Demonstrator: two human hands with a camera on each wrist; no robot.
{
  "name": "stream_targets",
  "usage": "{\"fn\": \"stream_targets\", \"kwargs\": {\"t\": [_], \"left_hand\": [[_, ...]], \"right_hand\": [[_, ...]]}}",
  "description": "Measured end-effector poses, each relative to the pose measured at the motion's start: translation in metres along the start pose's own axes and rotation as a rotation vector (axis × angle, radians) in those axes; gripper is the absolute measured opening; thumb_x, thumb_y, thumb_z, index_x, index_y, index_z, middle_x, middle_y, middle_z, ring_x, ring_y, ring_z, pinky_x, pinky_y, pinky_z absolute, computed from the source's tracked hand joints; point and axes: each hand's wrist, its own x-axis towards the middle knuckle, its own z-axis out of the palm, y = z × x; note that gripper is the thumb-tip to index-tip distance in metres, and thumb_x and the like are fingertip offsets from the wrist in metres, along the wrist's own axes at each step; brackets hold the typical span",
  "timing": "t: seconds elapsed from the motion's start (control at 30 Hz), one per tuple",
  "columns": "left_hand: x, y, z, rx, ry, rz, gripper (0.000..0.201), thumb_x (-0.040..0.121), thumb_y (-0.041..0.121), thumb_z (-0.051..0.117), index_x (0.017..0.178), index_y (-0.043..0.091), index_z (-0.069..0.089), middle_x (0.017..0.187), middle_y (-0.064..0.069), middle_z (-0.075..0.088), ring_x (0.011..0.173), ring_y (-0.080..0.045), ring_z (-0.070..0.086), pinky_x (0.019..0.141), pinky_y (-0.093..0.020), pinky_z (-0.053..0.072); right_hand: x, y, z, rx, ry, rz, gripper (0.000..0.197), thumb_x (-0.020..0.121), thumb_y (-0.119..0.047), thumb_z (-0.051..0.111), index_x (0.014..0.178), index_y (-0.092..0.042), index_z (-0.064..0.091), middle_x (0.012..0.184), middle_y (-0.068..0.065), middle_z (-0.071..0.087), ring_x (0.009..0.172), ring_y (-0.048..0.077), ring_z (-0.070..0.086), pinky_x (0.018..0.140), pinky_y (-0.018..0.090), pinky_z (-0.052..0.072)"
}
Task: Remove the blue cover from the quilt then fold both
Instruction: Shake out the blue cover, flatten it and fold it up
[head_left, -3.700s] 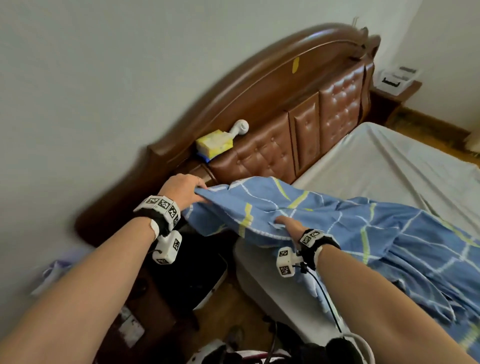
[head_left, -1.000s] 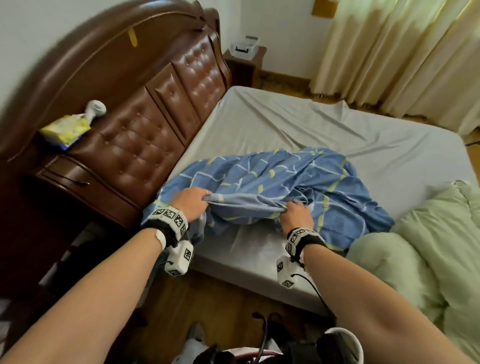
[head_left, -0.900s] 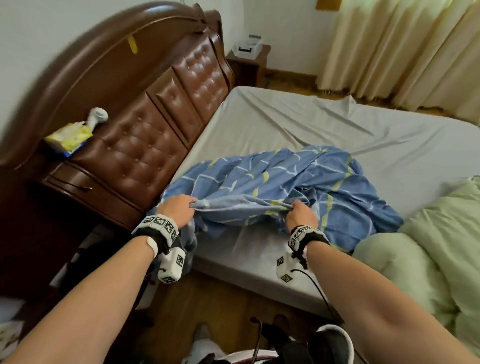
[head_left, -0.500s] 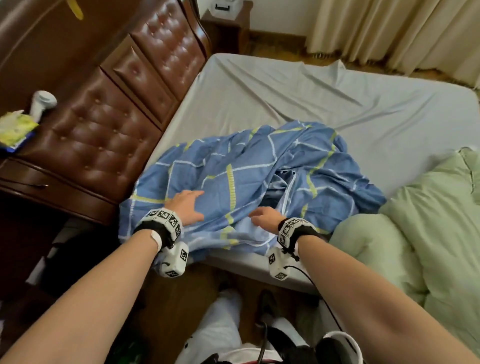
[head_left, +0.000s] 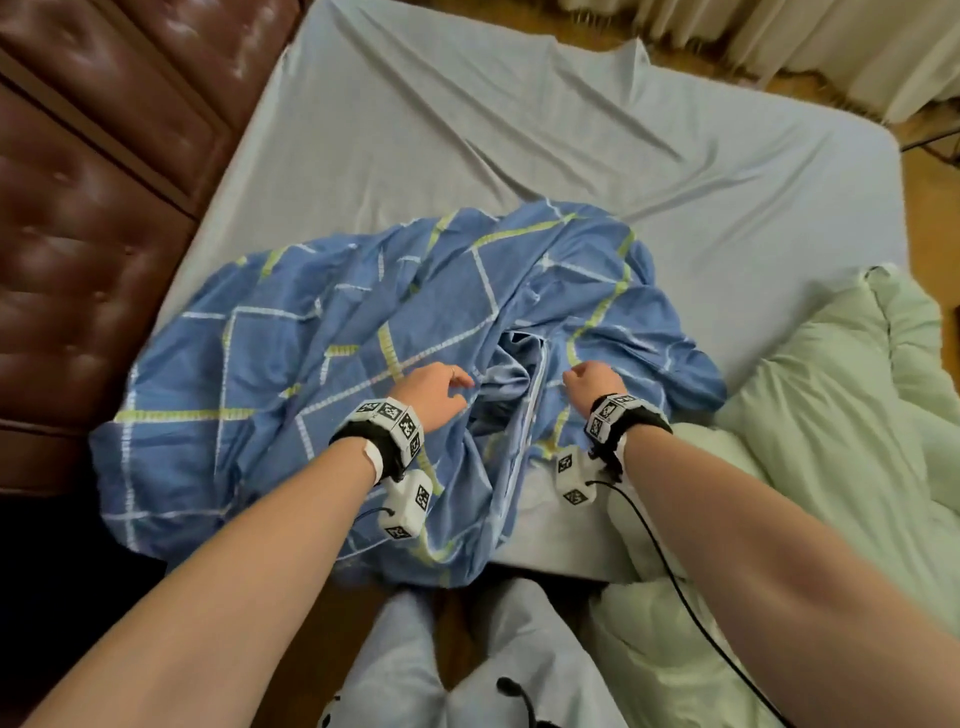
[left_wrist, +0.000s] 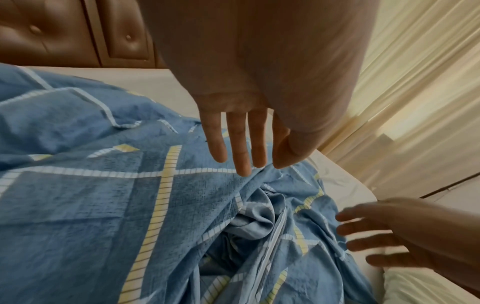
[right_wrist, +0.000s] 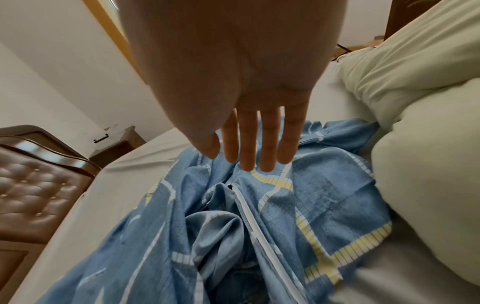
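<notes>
Head: cover (head_left: 322, 364) dropped crumpled on bed (head_left: 519, 130), off quilt (head_left: 831, 415); folding comes next. Left wrist: left hand (left_wrist: 241, 131) fingers now straight, released. Right wrist: right hand (right_wrist: 249, 131) fingers straight, empty.

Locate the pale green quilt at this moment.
In the head view the pale green quilt lies bunched at the bed's right side, against the blue cover and just right of the right hand.

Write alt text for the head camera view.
Two open hands, left hand and right hand, hover over a crumpled blue cover on a grey-sheeted bed. A pale green quilt lies bunched on the right.
</notes>
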Motion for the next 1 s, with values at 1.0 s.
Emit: {"fn": "stream_targets", "kwargs": {"t": [1.0], "left_hand": [[0.055,0.214,0.041,-0.841,-0.123,0.055,0.016,0.1,0.036,0.048,0.095,0.022,0.054,0.084,0.001,0.067,0.067,-0.007,0.062,0.06,-0.019,0.05]], "right_hand": [[-0.011,0.047,-0.101,0.425,0.504,-0.39,0.024,0.081,-0.031,0.07,0.097,-0.018,0.058,0.08,0.005,0.069,0.08,0.028,0.064,0.068,0.034,0.042]]}}
